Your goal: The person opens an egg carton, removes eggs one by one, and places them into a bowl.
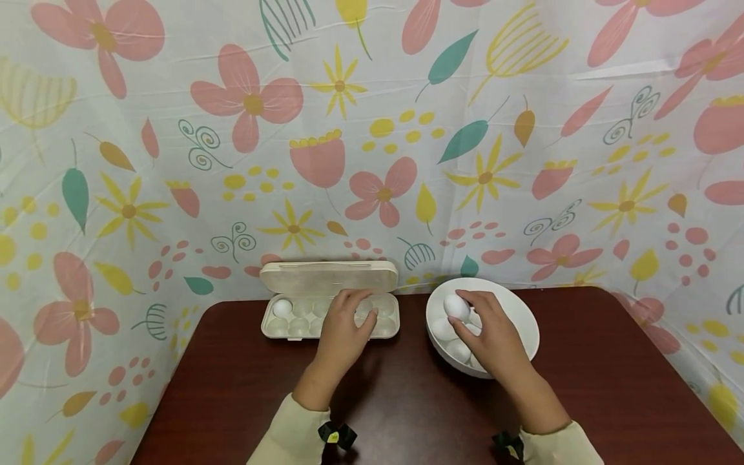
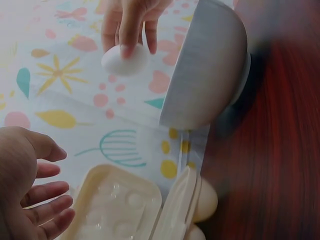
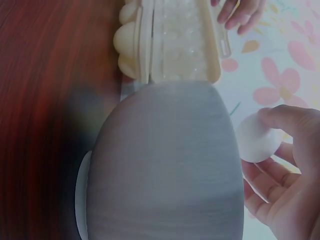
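Note:
Between the thumb and fingers of my right hand (image 1: pixel 493 332) is a white egg (image 1: pixel 456 307), held above a white bowl (image 1: pixel 526 323). More white eggs (image 1: pixel 458 351) lie inside that bowl. My left hand (image 1: pixel 344 329) hovers over the right part of a cream egg carton (image 1: pixel 290 334), its fingers relaxed and holding nothing. One egg (image 1: pixel 282 308) sits in the carton's back left cup. Part of the cups is hidden behind the left hand. In the right wrist view the pinched egg (image 3: pixel 258 137) is beside the bowl's rim.
The carton's raised lid (image 1: pixel 331 278) leans back toward a flower-printed cloth (image 1: pixel 383 129) behind the table. Carton and bowl stand near the back edge of the dark red-brown table (image 1: pixel 401 400), with a gap between them.

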`<state>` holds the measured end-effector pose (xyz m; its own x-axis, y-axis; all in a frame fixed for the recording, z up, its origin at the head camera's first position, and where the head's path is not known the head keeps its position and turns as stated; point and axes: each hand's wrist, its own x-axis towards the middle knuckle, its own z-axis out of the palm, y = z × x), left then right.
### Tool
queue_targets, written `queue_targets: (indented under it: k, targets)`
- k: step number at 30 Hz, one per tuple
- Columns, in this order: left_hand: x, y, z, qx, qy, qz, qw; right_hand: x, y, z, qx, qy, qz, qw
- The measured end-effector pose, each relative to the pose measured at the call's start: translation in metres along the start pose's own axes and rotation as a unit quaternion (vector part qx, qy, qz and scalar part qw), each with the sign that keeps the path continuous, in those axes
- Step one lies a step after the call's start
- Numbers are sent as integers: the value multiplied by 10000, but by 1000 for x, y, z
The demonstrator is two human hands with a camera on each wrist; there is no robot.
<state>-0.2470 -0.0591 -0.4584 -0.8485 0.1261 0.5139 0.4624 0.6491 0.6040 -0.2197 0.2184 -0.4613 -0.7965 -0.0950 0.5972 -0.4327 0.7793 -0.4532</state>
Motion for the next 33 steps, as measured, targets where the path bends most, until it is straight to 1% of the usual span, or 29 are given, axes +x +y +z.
queue_targets:
  k: [4, 13, 20, 22, 27, 33]
  targets:
    - [-1, -9, -4, 86, -31, -107, 9999, 0, 4, -1, -113, -44, 93, 9999]
    - [-2, -27, -14, 299, -34, -273, 9992, 2, 11, 0, -199, -197, 249, 9993]
    - [-4, -40, -21, 472, -1, -269, 9985, 1, 18, 1, -267, -349, 397, 9982]
    - [-5, -44, -24, 528, -18, -318, 9981, 1, 20, 2, -271, -391, 430, 9979]
    - [-6, -51, -29, 588, -14, -462, 9972, 0, 24, 2, -277, -585, 558, 9963]
    - [-5, -61, -33, 666, 65, -510, 9965, 0, 27, 1, -346, -868, 700, 9932]
